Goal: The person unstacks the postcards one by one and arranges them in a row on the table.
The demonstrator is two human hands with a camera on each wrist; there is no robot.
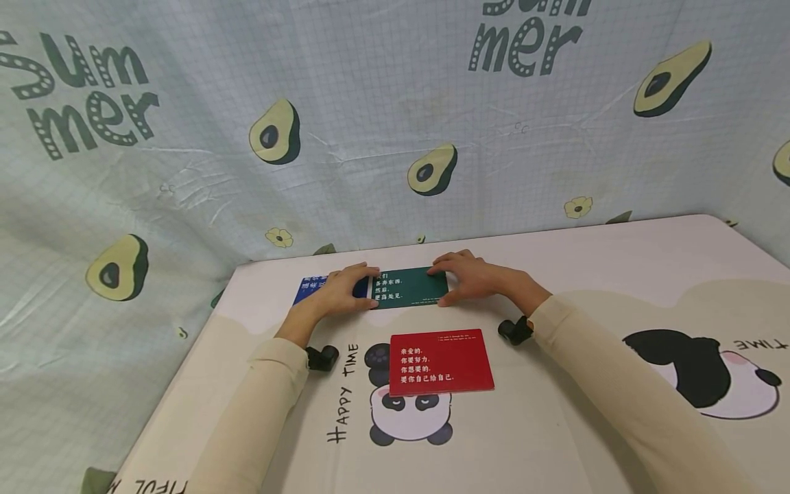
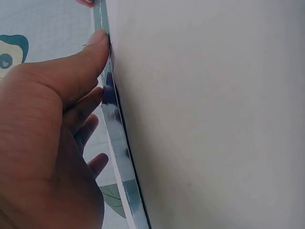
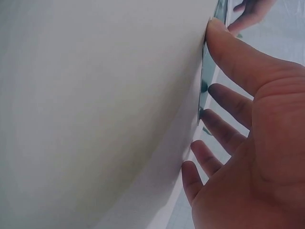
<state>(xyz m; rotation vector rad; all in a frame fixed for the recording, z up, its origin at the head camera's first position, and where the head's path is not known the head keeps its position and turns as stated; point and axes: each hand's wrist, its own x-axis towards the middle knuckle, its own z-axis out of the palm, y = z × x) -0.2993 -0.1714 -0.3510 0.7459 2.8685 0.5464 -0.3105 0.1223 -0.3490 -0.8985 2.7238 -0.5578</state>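
Observation:
A green card or booklet (image 1: pixel 407 288) with white characters lies flat at the back of the table. My left hand (image 1: pixel 345 288) touches its left end, thumb at the near corner and index finger at the far one. Beneath that hand, a blue card (image 1: pixel 306 288) is partly hidden. My right hand (image 1: pixel 472 278) rests on the green card's right end, with the thumb near its front corner. In the wrist views, the left hand (image 2: pixel 52 109) and right hand (image 3: pixel 257 119) have fairly straight fingers spread on the low, flat surface. Closer in lies a red card (image 1: pixel 441 361), which neither hand touches.
The pale tablecloth (image 1: pixel 524 439) carries printed pandas and lettering. Behind the table's back edge hangs a curtain (image 1: pixel 345 192) with avocado prints. Each wrist wears a small black camera, on the left (image 1: pixel 323 358) and on the right (image 1: pixel 515 331).

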